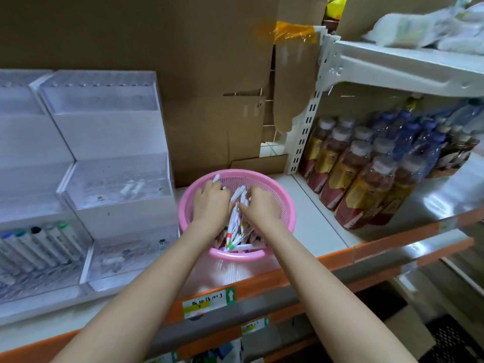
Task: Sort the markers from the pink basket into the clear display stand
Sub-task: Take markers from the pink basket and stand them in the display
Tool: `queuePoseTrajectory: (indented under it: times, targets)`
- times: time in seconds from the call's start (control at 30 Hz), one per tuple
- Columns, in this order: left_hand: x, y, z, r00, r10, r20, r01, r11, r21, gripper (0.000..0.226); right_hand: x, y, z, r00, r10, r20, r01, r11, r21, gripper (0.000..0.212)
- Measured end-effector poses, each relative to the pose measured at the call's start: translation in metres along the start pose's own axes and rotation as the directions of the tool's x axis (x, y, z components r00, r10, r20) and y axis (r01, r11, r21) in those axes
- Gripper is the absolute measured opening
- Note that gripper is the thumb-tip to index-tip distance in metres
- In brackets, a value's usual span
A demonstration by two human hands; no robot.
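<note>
A round pink basket (pixel 287 205) stands on the white shelf, filled with several white markers (pixel 234 226) with coloured caps. Both my hands are inside it. My left hand (pixel 211 203) has its fingers curled round a marker whose white end sticks out past its far side. My right hand (pixel 259 205) lies over the pile with fingers bent down among the markers; its grip is hidden. The clear stepped display stand (pixel 115 163) is to the left of the basket, and two white markers (pixel 132 187) lie on its middle step.
A second clear stand (pixel 34 247) at far left holds several grey markers with dark caps. Shrink-wrapped drink bottles (pixel 366 174) fill the shelf to the right. Cardboard (pixel 209 74) backs the shelf. An orange shelf edge (pixel 314 265) runs in front.
</note>
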State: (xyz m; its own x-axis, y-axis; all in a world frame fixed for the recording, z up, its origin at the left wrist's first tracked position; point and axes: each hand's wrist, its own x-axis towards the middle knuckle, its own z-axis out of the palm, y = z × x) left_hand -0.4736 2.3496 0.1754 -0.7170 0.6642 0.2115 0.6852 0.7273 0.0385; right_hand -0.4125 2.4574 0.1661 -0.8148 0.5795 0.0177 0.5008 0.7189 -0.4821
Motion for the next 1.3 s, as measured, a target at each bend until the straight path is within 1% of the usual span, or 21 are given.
queuePoseTrajectory:
  times: [0.13, 0.27, 0.37, 0.47, 0.57, 0.67, 0.8, 0.83, 0.87, 0.9, 0.93, 1.03, 1.17, 1.3]
  targets:
    - [-0.005, 0.003, -0.005, 0.998, 0.053, -0.015, -0.051, 0.994, 0.097, 0.032, 0.000, 0.003, -0.003, 0.999, 0.023, 0.026, -0.025, 0.995, 0.094, 0.012]
    - [-0.013, 0.010, -0.013, 0.999, 0.024, 0.045, -0.028, 0.994, 0.103, 0.034, -0.001, 0.001, -0.004, 0.998, 0.055, 0.037, -0.060, 0.988, 0.140, 0.011]
    - [-0.014, 0.010, -0.019, 0.995, -0.005, 0.103, 0.001, 0.999, 0.043, 0.035, -0.003, -0.001, -0.010, 0.996, 0.037, 0.080, -0.046, 0.992, 0.117, 0.018]
    - [-0.013, 0.009, -0.018, 0.986, -0.006, 0.169, 0.023, 0.995, -0.099, 0.040, -0.004, -0.006, -0.018, 0.989, 0.022, 0.150, -0.031, 0.998, 0.059, 0.023]
    - [-0.013, 0.013, -0.015, 0.982, -0.005, 0.190, 0.042, 0.981, -0.191, 0.037, -0.003, -0.009, -0.017, 0.988, 0.027, 0.153, -0.035, 0.998, 0.053, 0.020]
    - [-0.016, 0.017, -0.016, 0.987, -0.079, 0.140, 0.111, 0.964, -0.242, 0.027, -0.005, -0.009, -0.015, 0.991, 0.021, 0.134, -0.032, 0.996, 0.082, 0.011]
    - [-0.019, 0.013, -0.019, 0.983, -0.147, 0.112, 0.173, 0.949, -0.264, 0.006, -0.008, -0.008, -0.014, 0.993, 0.021, 0.113, -0.043, 0.980, 0.193, 0.015]
    - [-0.020, 0.010, -0.019, 0.983, -0.153, 0.099, 0.176, 0.942, -0.287, 0.005, -0.009, -0.009, -0.014, 0.995, -0.001, 0.104, -0.022, 0.975, 0.223, 0.023]
    - [-0.021, 0.008, -0.021, 0.985, -0.155, 0.076, 0.172, 0.933, -0.316, 0.006, -0.011, -0.010, -0.016, 0.995, -0.031, 0.092, 0.007, 0.967, 0.253, 0.036]
    - [-0.021, 0.004, -0.023, 0.987, -0.155, 0.047, 0.162, 0.924, -0.345, 0.009, -0.013, -0.012, -0.018, 0.995, -0.065, 0.074, 0.041, 0.958, 0.285, 0.048]
    - [-0.022, 0.001, -0.026, 0.988, -0.152, 0.011, 0.145, 0.917, -0.372, 0.015, -0.015, -0.014, -0.020, 0.994, -0.104, 0.045, 0.085, 0.945, 0.316, 0.056]
    - [-0.024, -0.007, -0.034, 0.985, -0.132, -0.112, 0.068, 0.890, -0.450, 0.035, -0.023, -0.024, -0.029, 0.977, -0.205, -0.053, 0.209, 0.893, 0.398, 0.065]
    - [-0.035, -0.018, -0.049, 0.969, -0.108, -0.222, -0.026, 0.849, -0.528, 0.056, -0.038, -0.040, -0.035, 0.943, -0.295, -0.158, 0.334, 0.823, 0.459, 0.066]
    - [-0.057, -0.030, -0.069, 0.935, -0.107, -0.339, -0.111, 0.819, -0.563, 0.062, -0.054, -0.060, -0.039, 0.907, -0.344, -0.243, 0.420, 0.771, 0.479, 0.064]
